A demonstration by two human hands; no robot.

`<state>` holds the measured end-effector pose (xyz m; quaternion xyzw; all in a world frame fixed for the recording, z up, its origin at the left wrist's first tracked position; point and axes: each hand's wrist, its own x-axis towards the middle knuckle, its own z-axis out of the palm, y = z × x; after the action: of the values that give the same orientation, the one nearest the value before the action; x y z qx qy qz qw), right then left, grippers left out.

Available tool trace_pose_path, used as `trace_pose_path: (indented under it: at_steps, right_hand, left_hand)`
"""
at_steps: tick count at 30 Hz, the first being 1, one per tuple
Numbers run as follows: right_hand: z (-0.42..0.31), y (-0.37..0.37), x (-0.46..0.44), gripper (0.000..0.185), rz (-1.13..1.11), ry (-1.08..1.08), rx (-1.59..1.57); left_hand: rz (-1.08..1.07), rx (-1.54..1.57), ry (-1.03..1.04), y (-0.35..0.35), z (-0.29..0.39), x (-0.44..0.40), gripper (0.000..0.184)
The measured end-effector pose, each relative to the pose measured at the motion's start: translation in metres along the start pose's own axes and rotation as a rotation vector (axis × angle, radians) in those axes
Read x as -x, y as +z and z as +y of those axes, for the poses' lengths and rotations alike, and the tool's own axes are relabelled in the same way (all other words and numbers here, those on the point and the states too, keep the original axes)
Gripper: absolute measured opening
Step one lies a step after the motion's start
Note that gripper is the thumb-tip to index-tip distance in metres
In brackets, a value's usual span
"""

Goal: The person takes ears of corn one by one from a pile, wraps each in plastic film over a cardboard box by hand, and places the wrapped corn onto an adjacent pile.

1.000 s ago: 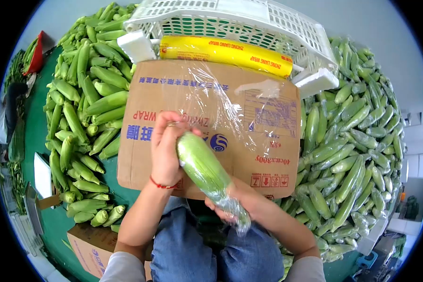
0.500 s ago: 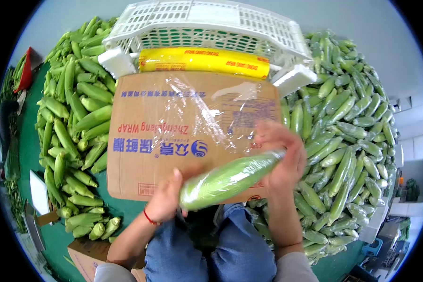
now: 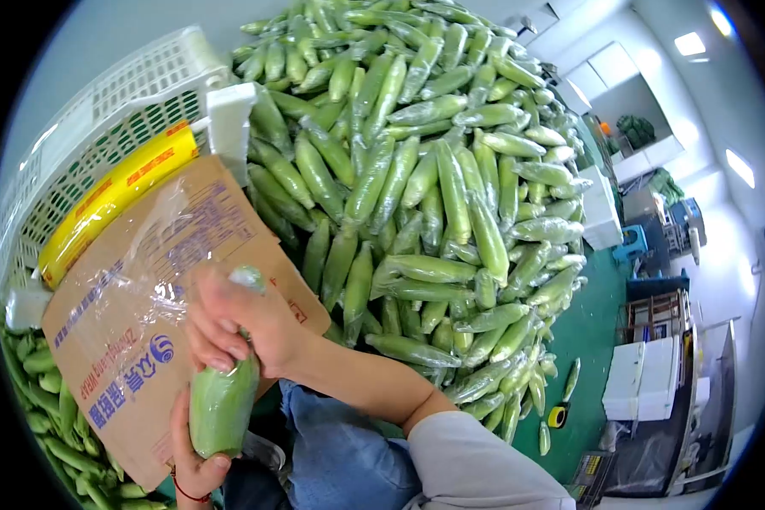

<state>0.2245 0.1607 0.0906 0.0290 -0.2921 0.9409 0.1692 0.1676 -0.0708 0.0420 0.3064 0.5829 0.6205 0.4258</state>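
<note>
An ear of corn (image 3: 223, 410) in its green husk, covered in shiny clear film, is held between both my hands above the cardboard. My left hand (image 3: 192, 459), with a red cord at the wrist, is closed around its lower end. Around the upper end curl the fingers of my right hand (image 3: 245, 321), and part of the ear shows past them. Under my hands lies a flat cardboard box (image 3: 115, 340) with blue and red print, loose clear film on its surface. A yellow-labelled roll of wrap (image 3: 119, 204) sits along its far edge.
A white plastic crate (image 3: 115, 98) stands behind the roll, with a white foam block (image 3: 229, 123) at its end. A large heap of film-wrapped corn (image 3: 433, 212) rises on the right. Unwrapped corn (image 3: 64, 425) lies at lower left. White boxes (image 3: 642, 378) stand far right.
My view has swung right, bringing the wrapped heap to the middle. The ear has turned from slanting sideways to nearly upright in view, and my right hand now wraps over its upper end.
</note>
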Motion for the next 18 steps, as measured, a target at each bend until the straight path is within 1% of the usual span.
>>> trace_pose_path:
  at_steps: [1,2,4,5,6,7,8,10,12,13,15,16,17,18]
  right_hand:
    - [-0.008,0.001,0.008,0.047,0.082,0.016,-0.007]
    - [-0.014,0.001,0.011,0.047,0.187,-0.034,-0.018]
    - [-0.026,-0.016,0.023,0.049,0.385,-0.135,-0.036]
    - [-0.024,-0.051,0.034,0.04,0.155,-0.241,-0.12]
    - [-0.018,-0.056,0.041,0.036,0.238,-0.292,-0.082]
    - [-0.007,-0.057,0.054,0.036,0.325,-0.343,-0.047]
    - [0.006,-0.055,0.068,0.041,0.413,-0.389,-0.017]
    - [0.036,-0.045,0.104,0.066,0.488,-0.236,0.038]
    - [0.028,-0.074,0.126,0.044,0.661,-0.167,-0.009]
    - [0.006,-0.082,0.135,0.041,0.625,-0.222,-0.232]
    - [-0.063,-0.099,0.156,0.048,0.718,-0.306,-0.132]
    - [-0.094,-0.109,0.16,0.052,1.086,-0.478,-0.067]
    - [-0.142,-0.11,0.165,0.054,1.126,-0.534,0.082]
    - [-0.186,-0.128,0.168,0.054,1.254,-0.744,0.105]
  left_hand:
    - [-0.027,-0.039,0.005,0.005,0.002,-0.007,0.094]
    - [-0.053,-0.073,0.005,0.007,0.007,-0.016,0.093]
    - [-0.113,-0.262,0.071,0.011,0.0,-0.035,0.089]
    - [-0.143,-0.359,0.108,0.013,-0.001,-0.047,0.087]
    - [-0.165,-0.383,0.124,0.023,0.004,-0.058,0.084]
    - [-0.188,-0.406,0.136,0.04,0.012,-0.069,0.082]
    - [-0.209,-0.43,0.143,0.059,0.022,-0.079,0.079]
    - [-0.244,-0.623,0.191,0.083,0.046,-0.097,0.069]
    - [-0.372,-0.818,0.182,0.086,0.051,-0.108,0.064]
    - [-0.367,-1.031,0.259,0.086,0.058,-0.109,0.062]
    - [-0.246,-0.932,0.271,0.071,0.057,-0.1,0.058]
    - [-0.184,-0.882,0.278,0.058,0.05,-0.093,0.056]
    - [-0.105,-0.862,0.208,0.044,0.04,-0.082,0.053]
    - [-0.03,-0.837,0.135,0.027,0.027,-0.067,0.05]
